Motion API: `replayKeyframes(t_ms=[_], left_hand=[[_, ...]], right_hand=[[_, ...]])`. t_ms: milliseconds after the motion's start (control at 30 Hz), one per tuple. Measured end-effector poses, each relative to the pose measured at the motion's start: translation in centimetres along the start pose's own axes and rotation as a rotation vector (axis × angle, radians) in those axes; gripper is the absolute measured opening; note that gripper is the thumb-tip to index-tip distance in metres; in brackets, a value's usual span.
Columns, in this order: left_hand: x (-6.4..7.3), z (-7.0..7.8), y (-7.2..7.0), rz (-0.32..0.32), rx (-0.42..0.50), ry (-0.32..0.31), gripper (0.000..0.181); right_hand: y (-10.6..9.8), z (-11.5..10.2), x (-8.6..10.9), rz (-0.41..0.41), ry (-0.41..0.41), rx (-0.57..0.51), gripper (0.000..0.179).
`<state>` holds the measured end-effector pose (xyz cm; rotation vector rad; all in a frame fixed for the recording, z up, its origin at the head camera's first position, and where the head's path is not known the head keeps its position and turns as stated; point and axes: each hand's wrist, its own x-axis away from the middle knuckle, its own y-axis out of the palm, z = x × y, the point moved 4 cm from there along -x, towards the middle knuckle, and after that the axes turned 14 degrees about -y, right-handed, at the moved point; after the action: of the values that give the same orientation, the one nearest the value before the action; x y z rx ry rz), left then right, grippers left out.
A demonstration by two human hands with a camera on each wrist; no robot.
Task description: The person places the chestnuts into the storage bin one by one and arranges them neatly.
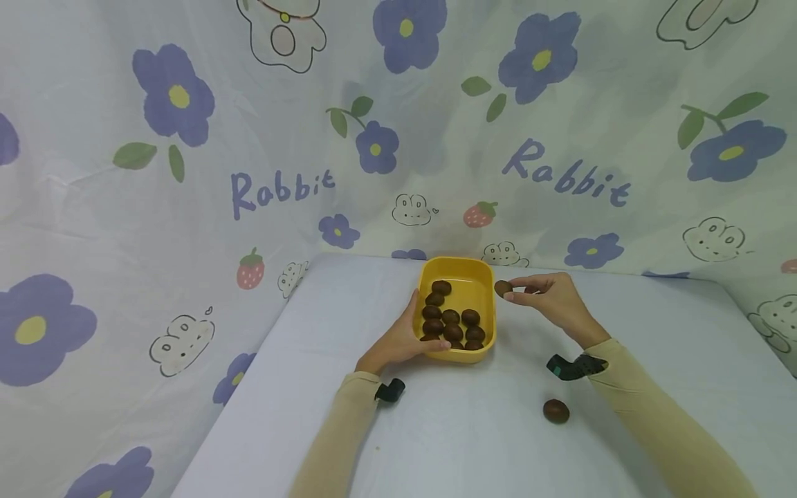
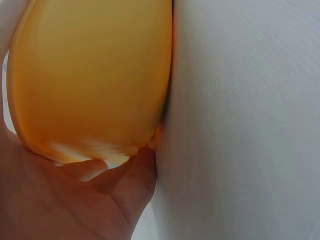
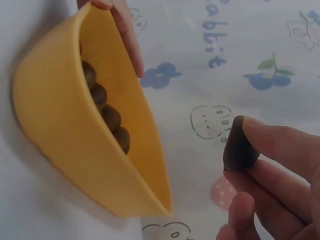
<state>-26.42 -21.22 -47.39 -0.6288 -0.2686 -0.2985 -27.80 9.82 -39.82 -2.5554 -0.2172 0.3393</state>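
Observation:
A yellow plastic box [image 1: 457, 355] stands on the white table with several brown chestnuts [image 1: 452, 333] inside, mostly along its left side and near end. My left hand [image 1: 401, 340] grips the box from the left, thumb over the near rim; in the left wrist view its fingers [image 2: 142, 180] curl against the yellow wall. Just outside the box's right rim, my right hand [image 1: 554, 297] pinches one chestnut [image 1: 504, 288] between thumb and fingertips. The right wrist view shows this dark chestnut [image 3: 241, 145] held up, apart from the box.
A single loose chestnut [image 1: 556, 411] lies on the table [image 1: 473, 443], near the right forearm. Behind the table hangs a white cloth [image 1: 429, 228] printed with flowers and rabbits. Each wrist wears a small black camera [image 1: 391, 391].

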Motion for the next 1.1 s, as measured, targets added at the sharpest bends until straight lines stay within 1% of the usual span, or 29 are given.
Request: replayKeyframes(t_ms=[133, 433, 633, 733, 800, 900, 1100], left_hand=[[0.0, 0.2, 0.0, -0.002, 0.007, 0.024, 0.143], [0.0, 0.1, 0.0, 0.004, 0.003, 0.040, 0.138], [0.0, 0.1, 0.0, -0.001, -0.001, 0.035, 0.139], [0.0, 0.1, 0.0, -0.005, 0.004, 0.050, 0.138], [0.0, 0.1, 0.0, -0.007, 0.011, 0.061, 0.138], [0.0, 0.1, 0.0, -0.003, 0.007, 0.061, 0.138], [0.0, 0.0, 0.0, -0.004, 0.006, 0.061, 0.137]], right_hand=[[0.7, -0.4, -1.4, 0.003, 0.003, -0.019, 0.057], [3.2, -1.3, -4.2, -0.019, -0.010, -0.100, 0.054], [5.1, -0.8, -5.9, -0.040, 0.002, -0.137, 0.053], [6.0, -0.4, -6.7, -0.045, 0.020, -0.147, 0.052], [6.6, -0.2, -7.1, -0.050, 0.032, -0.147, 0.049], [7.3, 0.1, -7.5, -0.064, 0.041, -0.131, 0.046], [8.4, 0.1, -8.0, -0.081, 0.030, -0.074, 0.038]])
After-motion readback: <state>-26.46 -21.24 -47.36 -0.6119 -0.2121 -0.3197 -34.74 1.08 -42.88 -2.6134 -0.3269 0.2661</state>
